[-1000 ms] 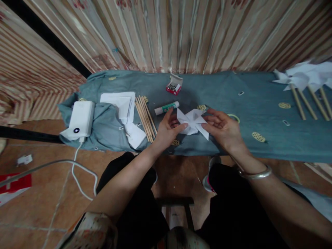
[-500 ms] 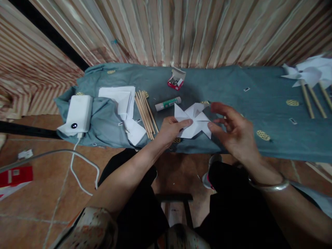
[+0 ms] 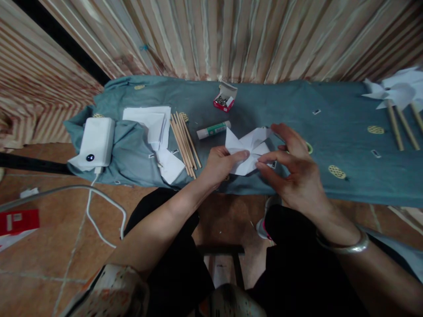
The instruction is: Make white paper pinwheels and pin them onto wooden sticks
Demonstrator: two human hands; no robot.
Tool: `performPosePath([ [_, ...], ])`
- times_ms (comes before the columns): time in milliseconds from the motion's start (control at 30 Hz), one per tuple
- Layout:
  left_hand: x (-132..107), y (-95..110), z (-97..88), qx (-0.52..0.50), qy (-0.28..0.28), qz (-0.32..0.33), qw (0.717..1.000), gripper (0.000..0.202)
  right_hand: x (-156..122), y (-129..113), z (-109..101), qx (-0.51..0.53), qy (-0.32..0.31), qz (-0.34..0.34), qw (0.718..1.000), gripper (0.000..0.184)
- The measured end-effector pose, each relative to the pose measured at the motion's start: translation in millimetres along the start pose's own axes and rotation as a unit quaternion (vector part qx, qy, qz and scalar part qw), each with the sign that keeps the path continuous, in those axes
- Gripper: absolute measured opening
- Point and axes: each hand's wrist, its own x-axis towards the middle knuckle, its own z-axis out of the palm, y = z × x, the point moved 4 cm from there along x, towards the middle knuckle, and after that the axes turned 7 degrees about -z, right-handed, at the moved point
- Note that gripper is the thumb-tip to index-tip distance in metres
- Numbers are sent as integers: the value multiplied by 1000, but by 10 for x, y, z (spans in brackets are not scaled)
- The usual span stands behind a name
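A white paper pinwheel (image 3: 247, 141) is held over the front part of the cloth-covered table. My left hand (image 3: 222, 165) grips its left side, thumb pressed on the paper near the centre. On the other side, my right hand (image 3: 294, 165) pinches a lower right flap between thumb and index finger, its other fingers raised by the upper right blade. Just behind the pinwheel lies a glue stick (image 3: 213, 130) with a green label. Left of my left hand is a bunch of thin wooden sticks (image 3: 185, 143).
A small open red box of metal pins (image 3: 224, 102) stands further back. Paper sheets (image 3: 148, 125) and a folded piece (image 3: 170, 166) lie left of the sticks. A white power bank (image 3: 96, 143) with a cable sits at the left end. Finished pinwheels on sticks (image 3: 396, 92) lie far right.
My right thumb and index finger have moved left and closed on the lower right flap, bending it toward the centre. My left hand keeps its grip; the view has shifted slightly.
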Motion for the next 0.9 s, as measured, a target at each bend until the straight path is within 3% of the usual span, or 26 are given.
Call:
performPosePath([
  [500, -24, 16, 20, 61, 17, 66, 996, 10, -3, 15, 32, -42, 36, -21, 998, 4],
  [900, -23, -9, 16, 89, 10, 67, 994, 11, -1, 31, 67, -55, 34, -4, 998, 8],
])
